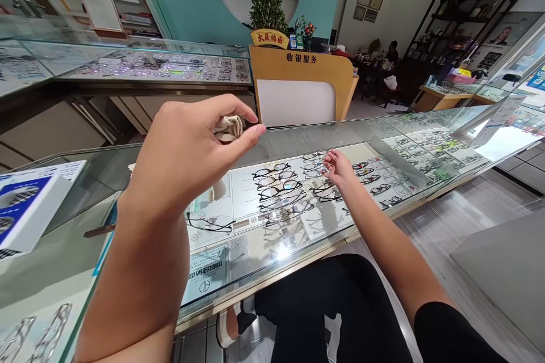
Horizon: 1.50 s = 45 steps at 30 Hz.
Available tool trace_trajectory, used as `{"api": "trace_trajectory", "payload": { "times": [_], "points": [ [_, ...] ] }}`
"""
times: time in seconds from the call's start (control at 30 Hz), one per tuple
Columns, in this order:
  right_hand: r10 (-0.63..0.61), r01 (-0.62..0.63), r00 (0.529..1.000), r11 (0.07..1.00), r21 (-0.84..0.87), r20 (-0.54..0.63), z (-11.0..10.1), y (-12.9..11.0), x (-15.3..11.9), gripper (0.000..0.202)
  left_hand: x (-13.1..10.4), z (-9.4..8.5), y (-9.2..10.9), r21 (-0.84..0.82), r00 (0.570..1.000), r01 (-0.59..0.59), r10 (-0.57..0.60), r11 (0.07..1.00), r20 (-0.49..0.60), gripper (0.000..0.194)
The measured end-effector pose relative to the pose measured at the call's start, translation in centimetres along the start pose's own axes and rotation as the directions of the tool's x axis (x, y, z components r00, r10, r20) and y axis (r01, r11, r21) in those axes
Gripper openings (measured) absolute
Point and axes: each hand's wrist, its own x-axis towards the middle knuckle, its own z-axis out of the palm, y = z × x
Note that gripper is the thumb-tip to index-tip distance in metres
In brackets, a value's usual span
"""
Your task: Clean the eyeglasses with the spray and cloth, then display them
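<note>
My left hand (191, 133) is raised above the glass display counter (298, 139). Its fingers and thumb curl around a crumpled beige cloth (230, 127), only part of which shows. Farther along, my right hand (339, 168) is over the counter top with its fingers bent inward; anything in them is too small to make out. Beneath the glass, several pairs of eyeglasses (279, 186) lie in rows between my two hands. More dark-framed glasses (327, 193) are just below my right hand. A single pair of glasses (210, 221) lies apart, near my left forearm.
A blue and white box (29, 210) stands on the counter at left. Beyond the counter are a wooden cashier desk (302, 71) with a potted plant (268, 3), and another glass showcase (166, 68). A person (392, 52) sits far back. My legs (332, 306) are close against the counter's front edge.
</note>
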Motion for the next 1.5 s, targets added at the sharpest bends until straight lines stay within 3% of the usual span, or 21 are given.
{"api": "trace_trajectory", "payload": {
  "times": [0.17, 0.3, 0.43, 0.53, 0.6, 0.67, 0.73, 0.8, 0.83, 0.9, 1.0, 1.07, 1.17, 1.2, 1.27, 1.33, 1.5],
  "points": [
    [-0.038, 0.037, 0.998, 0.999, 0.033, 0.052, -0.4, -1.0, -1.5, 0.017, -0.7, -0.3, 0.9, -0.060, 0.997, -0.013, 0.018, 0.998, 0.075, 0.021],
    [-0.141, 0.129, 0.971, 0.989, 0.072, 0.193, -1.2, -2.7, -3.5, 0.017, -1.4, -0.6, 2.3, -0.167, 0.997, 0.052, -0.042, 0.985, 0.064, 0.029],
    [-0.281, 0.268, 0.874, 0.959, 0.090, 0.397, -0.5, -4.4, -5.3, 0.020, -1.8, -0.6, 2.3, -0.219, 0.991, 0.117, -0.128, 0.969, -0.036, 0.044],
    [-0.322, 0.328, 0.795, 0.941, 0.082, 0.514, 1.1, -5.4, -6.2, 0.024, -1.3, 0.5, -0.3, -0.223, 0.960, 0.268, -0.280, 0.937, -0.023, 0.056],
    [-0.336, 0.354, 0.747, 0.931, 0.085, 0.574, 2.4, -6.0, -6.7, 0.027, -0.9, 2.1, -3.4, -0.186, 0.907, 0.419, -0.420, 0.889, 0.036, 0.058],
    [-0.347, 0.372, 0.703, 0.923, 0.095, 0.621, 3.7, -6.5, -7.2, 0.030, -0.8, 4.2, -7.1, -0.149, 0.822, 0.570, -0.560, 0.808, 0.108, 0.057],
    [-0.351, 0.387, 0.658, 0.916, 0.100, 0.667, 4.9, -6.8, -7.7, 0.033, -1.2, 6.5, -10.8, -0.118, 0.757, 0.652, -0.636, 0.749, 0.149, 0.056],
    [-0.345, 0.398, 0.612, 0.912, 0.099, 0.712, 6.0, -6.9, -8.1, 0.038, -2.2, 8.5, -13.8, -0.102, 0.659, 0.752, -0.733, 0.652, 0.171, 0.055],
    [-0.338, 0.399, 0.592, 0.912, 0.099, 0.732, 6.5, -6.9, -8.2, 0.040, -2.8, 9.2, -14.9, -0.076, 0.609, 0.792, -0.772, 0.606, 0.181, 0.056],
    [-0.316, 0.388, 0.556, 0.917, 0.096, 0.769, 7.3, -6.5, -8.4, 0.043, -4.0, 10.0, -16.1, -0.037, 0.548, 0.833, -0.814, 0.552, 0.191, 0.058],
    [-0.263, 0.360, 0.503, 0.930, 0.078, 0.823, 8.4, -5.4, -8.4, 0.044, -5.6, 10.0, -15.7, 0.020, 0.505, 0.857, -0.846, 0.515, 0.171, 0.061],
    [-0.227, 0.346, 0.463, 0.936, 0.062, 0.857, 9.0, -4.3, -8.2, 0.047, -6.5, 9.9, -14.3, -0.007, 0.561, 0.823, -0.813, 0.568, 0.157, 0.058],
    [-0.191, 0.334, 0.402, 0.941, 0.051, 0.896, 9.7, -2.4, -7.8, 0.054, -7.6, 10.1, -11.7, -0.280, 0.771, 0.635, -0.615, 0.720, 0.166, 0.046],
    [-0.183, 0.328, 0.380, 0.943, 0.052, 0.907, 9.9, -1.8, -7.7, 0.056, -7.9, 10.4, -10.8, -0.401, 0.810, 0.578, -0.557, 0.711, 0.181, 0.047],
    [-0.169, 0.312, 0.338, 0.948, 0.059, 0.926, 10.0, -0.7, -7.3, 0.060, -8.4, 10.8, -9.4, -0.578, 0.835, 0.535, -0.493, 0.617, 0.246, 0.052],
    [-0.166, 0.296, 0.307, 0.952, 0.072, 0.937, 10.0, 0.1, -7.0, 0.061, -8.6, 10.9, -8.6, -0.646, 0.832, 0.540, -0.459, 0.539, 0.312, 0.056],
    [-0.131, 0.311, 0.280, 0.950, 0.039, 0.951, 9.2, 0.9, -6.5, 0.060, -8.8, 9.9, -8.0, -0.547, 0.860, 0.509, -0.428, 0.665, 0.279, 0.048]
  ]
}}
